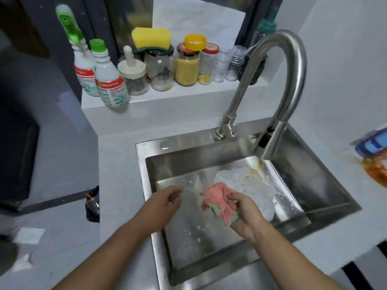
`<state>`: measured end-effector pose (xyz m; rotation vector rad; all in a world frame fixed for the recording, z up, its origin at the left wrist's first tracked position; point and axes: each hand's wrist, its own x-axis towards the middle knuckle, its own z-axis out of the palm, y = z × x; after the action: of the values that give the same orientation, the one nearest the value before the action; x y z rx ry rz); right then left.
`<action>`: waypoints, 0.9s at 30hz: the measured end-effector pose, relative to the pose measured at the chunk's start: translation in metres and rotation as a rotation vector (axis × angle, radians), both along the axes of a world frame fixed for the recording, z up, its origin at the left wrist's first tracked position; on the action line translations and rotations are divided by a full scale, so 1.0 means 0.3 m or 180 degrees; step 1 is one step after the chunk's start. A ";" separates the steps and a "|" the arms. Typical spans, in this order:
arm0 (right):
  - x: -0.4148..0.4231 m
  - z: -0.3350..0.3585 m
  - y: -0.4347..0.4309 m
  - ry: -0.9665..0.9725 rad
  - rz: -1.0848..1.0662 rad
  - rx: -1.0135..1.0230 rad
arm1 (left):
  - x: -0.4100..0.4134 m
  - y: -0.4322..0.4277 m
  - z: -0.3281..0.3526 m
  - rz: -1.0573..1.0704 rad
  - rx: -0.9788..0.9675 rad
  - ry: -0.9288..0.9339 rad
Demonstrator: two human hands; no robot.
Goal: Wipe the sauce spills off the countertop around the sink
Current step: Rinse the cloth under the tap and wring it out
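Leftmost, bottles: two green-capped bottles (107, 82) stand at the left end of the white ledge (188, 99) behind the sink.
Jars: a row of glass jars (186, 68) runs along the ledge to the right of the bottles.
Sponge: a yellow sponge (151, 39) lies on top of one jar's lid.
Countertop: the pale countertop (117, 174) borders the sink on both sides.
Left hand: the left hand (165, 203) hovers over the left part of the steel sink (310, 174), fingers loosely curled, holding nothing.
Cloth: a bunched pink and green cloth (217, 203) hangs over the basin, just beside the left hand and apart from it.
Right hand: the right hand (245, 214) grips the cloth, fingers curled round it.
Foam: white suds (247, 183) spread across the sink floor behind the cloth.
Faucet: a curved steel faucet (293, 80) arches over the back right of the basin.
Sauce spill: an orange sauce spill (377, 170) lies on the countertop right of the sink, well apart from the cloth.
Container: a blurred blue-lidded container (372, 143) sits just behind the spill.
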<state>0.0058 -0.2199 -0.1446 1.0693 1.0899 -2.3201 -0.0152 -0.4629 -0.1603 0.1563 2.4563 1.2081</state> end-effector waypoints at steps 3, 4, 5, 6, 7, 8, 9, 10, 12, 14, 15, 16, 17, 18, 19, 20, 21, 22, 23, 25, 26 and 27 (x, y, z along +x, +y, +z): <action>-0.014 0.029 0.093 -0.0043 0.0194 -0.0111 | -0.019 0.132 0.002 0.0120 0.0089 -0.0145; -0.021 0.030 0.122 -0.0031 0.0244 -0.0146 | -0.033 0.179 0.015 0.0255 0.0214 -0.0211; -0.030 0.030 0.148 -0.0029 0.0289 -0.0189 | -0.053 0.226 0.024 0.0448 0.0407 -0.0262; -0.038 0.023 0.178 -0.0052 0.0343 -0.0227 | -0.075 0.277 0.036 0.0658 0.0590 -0.0303; -0.048 0.015 0.203 -0.0074 0.0406 -0.0239 | -0.104 0.326 0.043 0.0839 0.0794 -0.0364; -0.057 0.006 0.225 -0.0095 0.0442 -0.0236 | -0.137 0.374 0.056 0.0955 0.0962 -0.0423; -0.069 -0.005 0.241 -0.0116 0.0470 -0.0222 | -0.177 0.417 0.063 0.1022 0.1115 -0.0448; -0.081 -0.021 0.260 -0.0135 0.0511 -0.0219 | -0.218 0.462 0.063 0.1064 0.1233 -0.0431; -0.093 -0.033 0.268 -0.0108 0.0579 -0.0185 | -0.291 0.520 0.086 0.1074 0.1523 -0.0391; -0.102 -0.060 0.280 -0.0111 0.0655 -0.0086 | -0.354 0.573 0.095 0.1159 0.1802 -0.0449; -0.108 -0.068 0.285 -0.0130 0.0693 -0.0031 | -0.383 0.594 0.096 0.1217 0.1916 -0.0465; -0.111 -0.071 0.288 -0.0152 0.0730 0.0032 | -0.405 0.607 0.095 0.1254 0.2030 -0.0466; -0.113 -0.073 0.289 -0.0176 0.0772 0.0076 | -0.428 0.618 0.090 0.1266 0.2202 -0.0461; -0.113 -0.078 0.292 -0.0194 0.0812 0.0117 | -0.442 0.626 0.089 0.1235 0.2325 -0.0469; -0.113 -0.081 0.295 -0.0230 0.0825 0.0159 | -0.457 0.634 0.083 0.1162 0.2396 -0.0483; -0.113 -0.080 0.297 -0.0258 0.0817 0.0213 | -0.467 0.638 0.087 0.1084 0.2403 -0.0497; -0.114 -0.080 0.297 -0.0276 0.0789 0.0259 | -0.478 0.643 0.086 0.1034 0.2420 -0.0504; -0.117 -0.084 0.297 -0.0288 0.0768 0.0269 | -0.488 0.644 0.091 0.1015 0.2413 -0.0505; -0.122 -0.082 0.295 -0.0305 0.0744 0.0262 | -0.500 0.645 0.087 0.0993 0.2437 -0.0486; -0.127 -0.069 0.285 -0.0305 0.0725 0.0238 | -0.507 0.643 0.085 0.0942 0.2499 -0.0435; -0.131 -0.063 0.281 -0.0263 0.0720 0.0210 | -0.505 0.640 0.086 0.0908 0.2502 -0.0387; -0.136 -0.058 0.274 -0.0223 0.0695 0.0157 | -0.510 0.641 0.079 0.0870 0.2520 -0.0347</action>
<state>-0.0349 -0.1377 -0.1618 0.9879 1.1792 -2.0807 -0.1681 -0.2706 -0.1367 -0.0348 1.8165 2.1866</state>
